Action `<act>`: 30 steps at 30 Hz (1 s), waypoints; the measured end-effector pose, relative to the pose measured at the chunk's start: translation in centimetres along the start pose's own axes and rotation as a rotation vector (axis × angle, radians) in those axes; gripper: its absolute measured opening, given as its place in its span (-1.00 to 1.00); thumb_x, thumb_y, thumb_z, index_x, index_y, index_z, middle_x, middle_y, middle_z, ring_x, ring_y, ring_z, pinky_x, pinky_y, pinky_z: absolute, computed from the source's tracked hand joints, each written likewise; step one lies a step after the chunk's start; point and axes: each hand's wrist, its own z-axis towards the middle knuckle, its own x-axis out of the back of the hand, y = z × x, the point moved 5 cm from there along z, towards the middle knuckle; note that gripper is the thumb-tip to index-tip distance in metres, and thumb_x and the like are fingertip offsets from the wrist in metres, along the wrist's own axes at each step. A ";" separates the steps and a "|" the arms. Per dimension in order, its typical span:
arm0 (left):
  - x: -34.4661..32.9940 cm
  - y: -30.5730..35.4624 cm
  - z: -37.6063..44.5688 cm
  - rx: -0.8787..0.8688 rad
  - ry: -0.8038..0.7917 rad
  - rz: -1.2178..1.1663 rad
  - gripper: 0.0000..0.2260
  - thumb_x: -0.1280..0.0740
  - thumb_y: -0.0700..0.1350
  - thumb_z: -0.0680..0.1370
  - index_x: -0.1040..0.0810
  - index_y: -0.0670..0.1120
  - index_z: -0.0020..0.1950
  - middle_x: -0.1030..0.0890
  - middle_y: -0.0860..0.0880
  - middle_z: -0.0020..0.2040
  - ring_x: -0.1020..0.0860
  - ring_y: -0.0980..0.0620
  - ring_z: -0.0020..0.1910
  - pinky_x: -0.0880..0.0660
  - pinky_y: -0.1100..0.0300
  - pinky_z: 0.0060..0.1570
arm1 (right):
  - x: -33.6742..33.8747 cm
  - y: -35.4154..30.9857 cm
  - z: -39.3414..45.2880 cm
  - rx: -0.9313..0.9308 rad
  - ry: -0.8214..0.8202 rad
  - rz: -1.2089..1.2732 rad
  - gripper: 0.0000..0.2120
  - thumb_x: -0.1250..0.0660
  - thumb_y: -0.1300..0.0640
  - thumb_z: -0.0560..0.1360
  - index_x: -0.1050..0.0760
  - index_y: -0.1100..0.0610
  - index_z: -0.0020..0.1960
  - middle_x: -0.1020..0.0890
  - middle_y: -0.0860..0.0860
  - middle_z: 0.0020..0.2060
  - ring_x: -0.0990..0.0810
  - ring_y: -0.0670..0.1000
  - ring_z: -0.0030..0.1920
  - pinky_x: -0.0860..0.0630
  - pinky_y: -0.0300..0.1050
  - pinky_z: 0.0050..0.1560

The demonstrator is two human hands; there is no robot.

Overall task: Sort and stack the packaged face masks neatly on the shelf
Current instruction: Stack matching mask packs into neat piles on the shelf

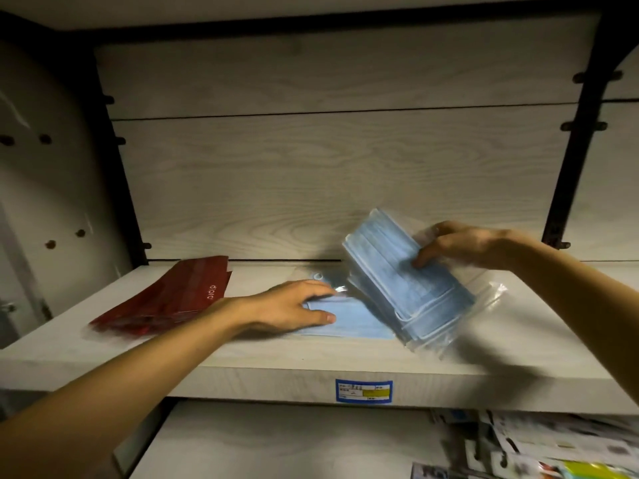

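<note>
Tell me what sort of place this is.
Probably a shop's display shelving. A blue and yellow price label is stuck on the front edge of the wooden shelf, packs of blue masks and red packets lie on it, and carded packaged goods fill the level below.

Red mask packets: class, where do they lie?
In the head view, the red mask packets lie flat on the shelf's left side, just beyond the left hand's wrist.
</note>
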 end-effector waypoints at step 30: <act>0.7 -3.8 -4.0 0.184 0.067 0.093 -0.59 -0.19 -0.11 0.68 -0.37 0.08 0.54 -0.30 0.05 0.57 -0.20 0.02 0.56 -0.11 0.12 0.50 | -1.0 5.3 -1.3 0.009 0.224 0.185 -0.73 -0.46 0.25 0.48 -0.57 0.46 0.03 -0.62 0.31 -0.16 -0.60 0.21 -0.22 -0.52 0.03 -0.19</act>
